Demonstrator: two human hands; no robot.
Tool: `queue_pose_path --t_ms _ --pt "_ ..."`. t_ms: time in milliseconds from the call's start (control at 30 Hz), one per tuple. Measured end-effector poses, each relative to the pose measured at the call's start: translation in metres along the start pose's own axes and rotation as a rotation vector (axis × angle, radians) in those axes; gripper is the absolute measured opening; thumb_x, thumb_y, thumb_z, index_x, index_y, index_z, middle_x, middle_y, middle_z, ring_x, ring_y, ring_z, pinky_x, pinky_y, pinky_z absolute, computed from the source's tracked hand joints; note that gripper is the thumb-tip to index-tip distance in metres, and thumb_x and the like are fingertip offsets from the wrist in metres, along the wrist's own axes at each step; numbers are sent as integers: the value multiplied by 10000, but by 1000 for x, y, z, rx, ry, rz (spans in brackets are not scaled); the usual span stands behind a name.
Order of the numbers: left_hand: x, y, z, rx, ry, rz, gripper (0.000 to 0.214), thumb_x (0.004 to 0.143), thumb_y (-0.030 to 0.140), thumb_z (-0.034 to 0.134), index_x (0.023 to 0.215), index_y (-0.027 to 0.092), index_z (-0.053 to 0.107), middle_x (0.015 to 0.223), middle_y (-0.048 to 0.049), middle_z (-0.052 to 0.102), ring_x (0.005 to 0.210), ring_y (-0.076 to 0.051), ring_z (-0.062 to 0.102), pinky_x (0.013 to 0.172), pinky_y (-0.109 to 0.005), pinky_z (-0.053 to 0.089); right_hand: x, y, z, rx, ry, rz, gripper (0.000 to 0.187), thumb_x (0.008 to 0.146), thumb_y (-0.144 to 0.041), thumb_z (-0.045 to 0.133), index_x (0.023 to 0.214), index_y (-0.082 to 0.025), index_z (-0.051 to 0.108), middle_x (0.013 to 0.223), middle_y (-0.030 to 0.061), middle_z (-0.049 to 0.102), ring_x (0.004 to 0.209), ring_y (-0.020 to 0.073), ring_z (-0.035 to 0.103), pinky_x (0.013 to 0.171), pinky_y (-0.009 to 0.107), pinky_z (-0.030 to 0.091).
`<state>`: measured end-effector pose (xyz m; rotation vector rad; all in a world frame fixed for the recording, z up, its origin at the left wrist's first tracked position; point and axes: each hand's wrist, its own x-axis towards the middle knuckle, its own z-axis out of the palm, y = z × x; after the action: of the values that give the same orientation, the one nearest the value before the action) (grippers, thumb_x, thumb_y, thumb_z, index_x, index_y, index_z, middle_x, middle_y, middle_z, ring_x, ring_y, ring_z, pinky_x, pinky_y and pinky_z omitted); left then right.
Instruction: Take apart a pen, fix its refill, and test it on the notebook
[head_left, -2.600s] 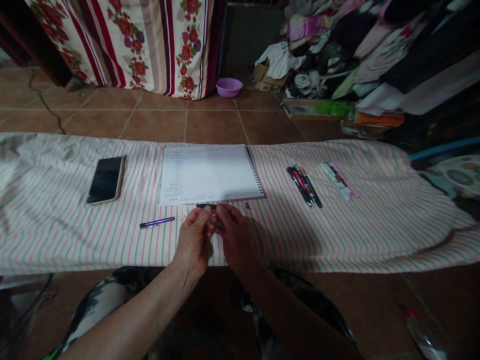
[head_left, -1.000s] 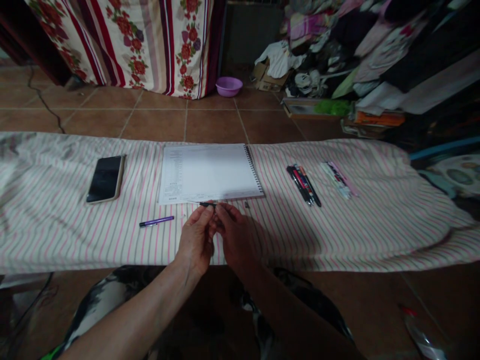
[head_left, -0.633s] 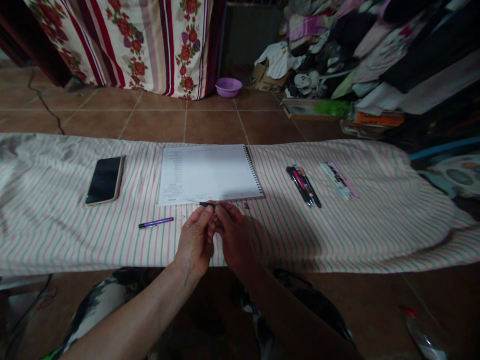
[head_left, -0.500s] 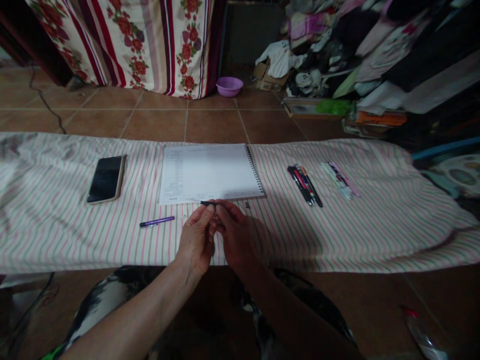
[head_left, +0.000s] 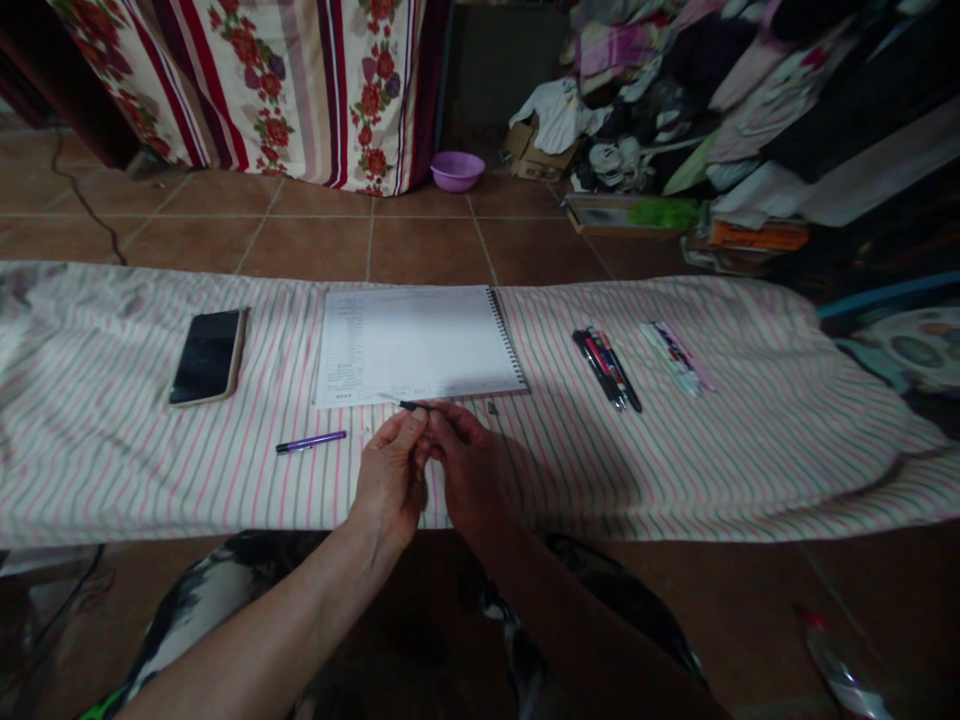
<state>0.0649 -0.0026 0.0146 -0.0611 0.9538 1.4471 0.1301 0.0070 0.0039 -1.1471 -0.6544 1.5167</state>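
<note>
My left hand point(head_left: 390, 475) and my right hand point(head_left: 469, 468) meet fingertip to fingertip over the striped cloth point(head_left: 675, 460), just in front of an open spiral notebook point(head_left: 416, 343). Together they pinch a thin dark pen part point(head_left: 411, 405) whose tip pokes out toward the notebook's near edge. Both hands are closed on it. A purple pen point(head_left: 310, 441) lies on the cloth to the left of my left hand. A tiny dark piece point(head_left: 492, 407) rests by the notebook's near right corner.
A black phone point(head_left: 208, 355) lies left of the notebook. Several pens point(head_left: 606, 368) and a pale packet point(head_left: 677, 357) lie to the right. Beyond the cloth is tiled floor with a purple bowl point(head_left: 457, 171), a flowered hanging cloth point(head_left: 300, 80) and heaped clothes point(head_left: 675, 100).
The hands stay together over the same spot. The dark part sticking out from the fingers now shows shorter and thinner than 2.6 s ago. The view has shifted slightly.
</note>
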Motion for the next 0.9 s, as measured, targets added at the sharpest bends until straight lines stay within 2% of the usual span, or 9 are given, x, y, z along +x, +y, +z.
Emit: queue_pose_path --t_ms 167,400,667,900 --pt "-1 0 0 9 -12 -2 208 607 104 806 656 126 605 595 35 592 487 -31 511 491 -127 427 -1 1 0 -2 14 8 148 681 -315 664 787 -213 664 582 -38 611 505 107 518 508 247 421" --pt "-1 3 1 -21 17 -18 152 686 56 737 671 124 601 605 32 588 500 -33 531 495 -112 447 -3 0 0 27 -3 20 165 678 -317 687 800 -208 667 640 -24 643 557 111 552 534 241 445" --pt "-3 5 2 -55 57 -56 145 700 28 721 690 125 613 630 30 606 517 -29 554 507 -97 468 -1 3 -1 68 -3 30 221 638 -317 729 816 -206 660 701 -12 670 664 136 606 574 250 467" --pt "-2 3 2 -64 51 -58 134 720 22 697 690 120 610 628 23 613 515 -35 563 504 -104 477 0 5 -3 71 13 17 195 648 -304 734 804 -206 672 714 -15 675 644 120 589 580 243 453"
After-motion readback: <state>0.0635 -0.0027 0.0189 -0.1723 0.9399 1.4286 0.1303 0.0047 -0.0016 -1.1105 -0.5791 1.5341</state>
